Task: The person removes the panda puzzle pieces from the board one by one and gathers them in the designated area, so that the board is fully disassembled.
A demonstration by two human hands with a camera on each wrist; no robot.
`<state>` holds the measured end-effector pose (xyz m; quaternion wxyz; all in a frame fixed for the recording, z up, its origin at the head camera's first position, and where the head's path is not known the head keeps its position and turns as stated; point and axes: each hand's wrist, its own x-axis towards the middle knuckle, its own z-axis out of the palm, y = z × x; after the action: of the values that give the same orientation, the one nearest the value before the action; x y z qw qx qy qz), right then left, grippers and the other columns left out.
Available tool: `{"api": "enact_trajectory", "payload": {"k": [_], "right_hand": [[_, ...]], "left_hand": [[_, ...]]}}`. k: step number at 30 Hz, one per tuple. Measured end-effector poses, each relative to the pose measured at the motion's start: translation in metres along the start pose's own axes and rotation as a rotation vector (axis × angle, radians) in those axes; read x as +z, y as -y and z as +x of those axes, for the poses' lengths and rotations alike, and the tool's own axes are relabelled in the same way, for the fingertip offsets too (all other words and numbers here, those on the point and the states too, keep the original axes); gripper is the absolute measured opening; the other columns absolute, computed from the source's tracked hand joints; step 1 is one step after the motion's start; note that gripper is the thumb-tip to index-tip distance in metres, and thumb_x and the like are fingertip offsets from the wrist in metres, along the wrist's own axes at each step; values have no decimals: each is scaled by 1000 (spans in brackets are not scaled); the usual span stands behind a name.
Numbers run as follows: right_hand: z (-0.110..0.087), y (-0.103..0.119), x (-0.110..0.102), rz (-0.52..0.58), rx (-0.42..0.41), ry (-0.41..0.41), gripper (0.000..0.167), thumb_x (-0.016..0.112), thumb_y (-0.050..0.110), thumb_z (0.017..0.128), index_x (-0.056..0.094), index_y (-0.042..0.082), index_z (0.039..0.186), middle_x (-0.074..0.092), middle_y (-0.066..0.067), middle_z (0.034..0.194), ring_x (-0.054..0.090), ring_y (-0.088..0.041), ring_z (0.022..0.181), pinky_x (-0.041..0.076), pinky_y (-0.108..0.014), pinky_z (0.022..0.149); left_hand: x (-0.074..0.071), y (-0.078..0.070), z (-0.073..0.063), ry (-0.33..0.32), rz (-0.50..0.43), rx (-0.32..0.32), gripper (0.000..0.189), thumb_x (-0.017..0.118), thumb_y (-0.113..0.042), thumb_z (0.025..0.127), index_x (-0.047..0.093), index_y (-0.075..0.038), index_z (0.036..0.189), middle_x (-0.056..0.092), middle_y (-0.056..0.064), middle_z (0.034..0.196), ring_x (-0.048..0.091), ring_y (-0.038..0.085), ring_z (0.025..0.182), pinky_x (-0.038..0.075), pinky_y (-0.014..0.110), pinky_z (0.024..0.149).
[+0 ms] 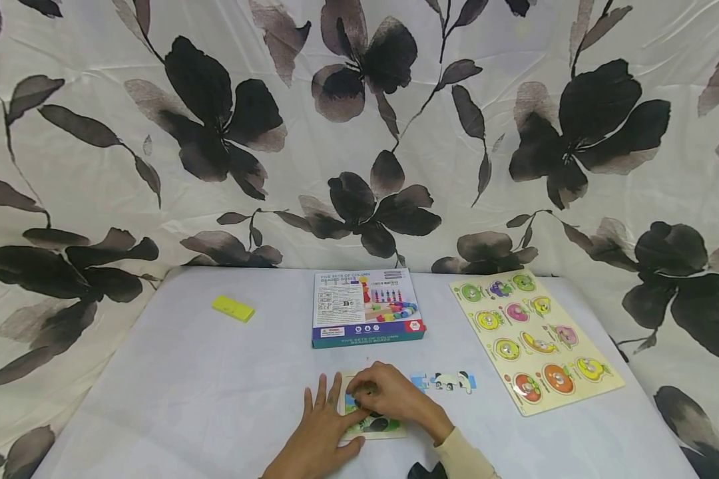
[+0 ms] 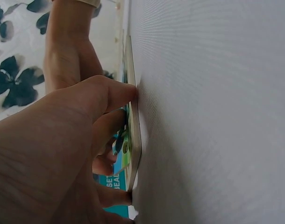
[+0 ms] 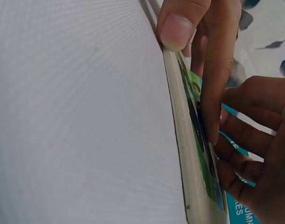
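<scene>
A small wooden panda jigsaw board with a green picture lies flat at the table's front. My left hand is spread over its left side, fingers mostly straight; in the right wrist view its thumb rests at the board's edge and its index finger presses the picture. Over the upper part, my right hand has curled fingers and pinches a jigsaw piece, seen as a thin tilted dark edge in the left wrist view. The fingers hide most of that piece. Loose panda jigsaw pieces lie right of the board.
Behind the board stands a bead-set box on the white-covered table. A yellow block lies at back left. To the right is a fruit puzzle board. A black object shows at the front edge.
</scene>
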<state>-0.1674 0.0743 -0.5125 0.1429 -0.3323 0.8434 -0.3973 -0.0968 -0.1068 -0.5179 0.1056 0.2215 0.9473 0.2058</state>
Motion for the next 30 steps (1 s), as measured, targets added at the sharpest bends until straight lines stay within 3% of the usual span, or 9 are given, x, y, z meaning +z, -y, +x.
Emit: {"api": "enact_trajectory", "payload": {"k": [10,18,30], "right_hand": [[0,0,0,9,18,18,16,65,14,91,74,14,104,70,10,97,53,-1,88,45,-25,85],[2,1,2,-28,4,-8,15,64,10,90,73,15,101,65,15,82,51,1,79,44,-22,79],[2,-4,3,53,41,-20,12,65,14,90,74,15,99,65,14,81,51,-2,77,43,-23,77]], "left_hand": [[0,0,-2,4,11,9,48,61,-48,88,59,-32,133,22,35,150,12,64,133,14,81,96],[-2,0,-1,26,23,5,47,61,-48,88,58,-33,133,21,34,151,10,63,134,13,81,96],[-2,0,-1,43,39,8,48,57,-51,90,55,-36,135,20,34,151,10,63,134,13,80,97]]}}
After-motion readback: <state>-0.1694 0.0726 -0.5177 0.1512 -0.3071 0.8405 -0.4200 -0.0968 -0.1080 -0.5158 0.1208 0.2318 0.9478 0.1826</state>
